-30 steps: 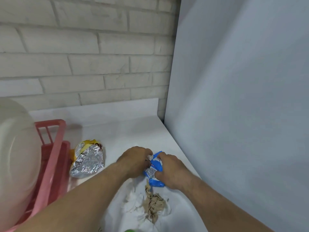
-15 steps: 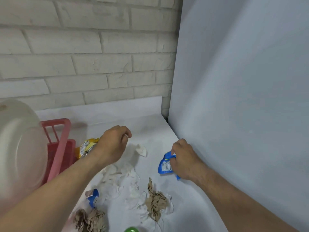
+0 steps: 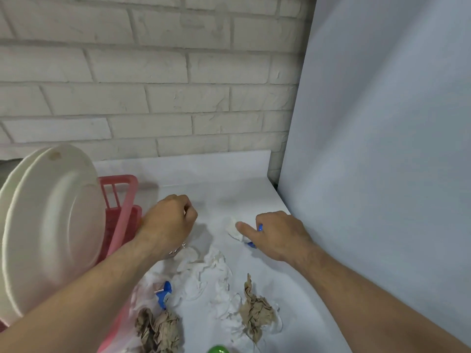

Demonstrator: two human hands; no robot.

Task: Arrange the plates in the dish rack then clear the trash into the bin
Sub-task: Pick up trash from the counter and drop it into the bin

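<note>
The right hand [image 3: 277, 235] curls round a crumpled blue plastic wrapper [image 3: 259, 228], its index fingertip touching a white paper scrap [image 3: 233, 229]; I'd pinch that in too. The left hand [image 3: 167, 225] is fisted, contents hidden. Left of its knuckles, the pink plastic dish rack [image 3: 125, 200] holds white round plates [image 3: 51, 225]. No bin shows.

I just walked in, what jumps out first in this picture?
The big white plates standing on edge in the pink dish rack at the left. Next, the litter across the white counter in the middle: torn white paper and crumpled brown paper. Beyond it the right hand grips a blue wrapper, the left hand curled beside the rack.
</note>
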